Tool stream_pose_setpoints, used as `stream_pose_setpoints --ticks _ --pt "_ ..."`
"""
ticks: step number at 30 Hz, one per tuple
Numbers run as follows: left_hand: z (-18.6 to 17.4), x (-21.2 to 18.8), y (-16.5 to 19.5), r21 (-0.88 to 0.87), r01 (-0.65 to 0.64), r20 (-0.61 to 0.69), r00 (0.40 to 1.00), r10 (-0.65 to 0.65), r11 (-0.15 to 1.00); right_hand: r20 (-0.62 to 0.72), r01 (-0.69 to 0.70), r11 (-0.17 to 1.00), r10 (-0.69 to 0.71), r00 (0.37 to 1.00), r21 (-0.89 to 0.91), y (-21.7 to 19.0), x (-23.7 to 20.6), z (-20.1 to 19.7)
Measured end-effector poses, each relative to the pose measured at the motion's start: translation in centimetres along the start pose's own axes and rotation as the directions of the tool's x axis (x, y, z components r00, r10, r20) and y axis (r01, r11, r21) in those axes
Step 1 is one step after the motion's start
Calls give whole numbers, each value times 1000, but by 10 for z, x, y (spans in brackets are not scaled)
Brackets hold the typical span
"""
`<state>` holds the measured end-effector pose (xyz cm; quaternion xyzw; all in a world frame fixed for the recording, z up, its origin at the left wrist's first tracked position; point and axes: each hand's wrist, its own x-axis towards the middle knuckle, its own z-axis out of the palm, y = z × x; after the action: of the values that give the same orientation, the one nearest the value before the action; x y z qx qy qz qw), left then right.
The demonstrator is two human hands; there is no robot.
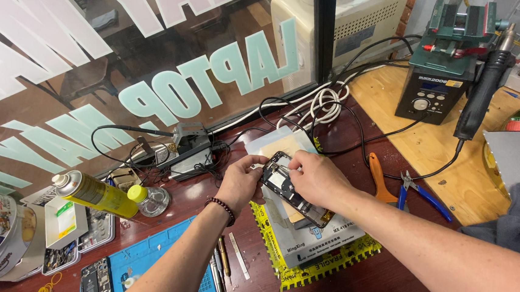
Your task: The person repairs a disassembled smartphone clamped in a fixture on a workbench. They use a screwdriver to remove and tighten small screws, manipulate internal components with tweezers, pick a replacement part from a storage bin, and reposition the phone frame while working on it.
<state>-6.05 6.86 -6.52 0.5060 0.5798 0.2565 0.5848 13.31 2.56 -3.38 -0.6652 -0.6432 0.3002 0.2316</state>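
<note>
While an opened phone (292,189), its back removed and its inner parts bared, is held tilted above a grey heating pad (315,236), it is gripped at its upper left edge by the left hand (241,182), whose fingers are closed around the frame. The top of the phone is met by the right hand (316,177), whose thumb and forefinger are pinched together on something small there; what is pinched cannot be made out. A dark bead bracelet (220,208) is worn on the left wrist. The pad is laid on a yellow and black mat (281,271) at the middle of a reddish-brown bench (367,279).

Just right of the hands, an orange-handled tool (379,177) and blue-handled pliers (419,193) are seen lying on the bench. Further right, a black hot-air station (430,91) is set on a wooden board (450,163), with its dark handpiece (482,94) propped beside it. Coiled white cable (324,106) is gathered behind the phone.

To the left, a yellow spray can (92,193) and a small yellow-capped bottle (149,199) are placed near a blue work mat (158,263), on which a second dismantled phone (96,288) is laid. Tweezers and thin metal tools (222,261) are lined up at the mat's right edge.
</note>
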Motion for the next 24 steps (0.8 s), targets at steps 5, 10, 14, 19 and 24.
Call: stream_pose_setpoints --ticks 5,10,14,19,24 --pt "-2 -2 1 -112 16 47 999 -11 994 80 -50 999 49 996 5 -3 5 -2" --pt "5 -8 5 -94 4 29 1000 -1 996 181 -253 919 205 962 303 -5 0 -6" --pt "5 -13 7 14 -28 -2 1000 28 1000 197 -315 832 251 948 456 -1 -1 -6" --pt "3 -14 5 -18 -11 3 1000 11 1000 157 -288 785 242 958 549 1 1 1" --pt "3 -14 4 -42 -7 51 999 9 999 92 -265 841 252 963 472 -2 -2 1"
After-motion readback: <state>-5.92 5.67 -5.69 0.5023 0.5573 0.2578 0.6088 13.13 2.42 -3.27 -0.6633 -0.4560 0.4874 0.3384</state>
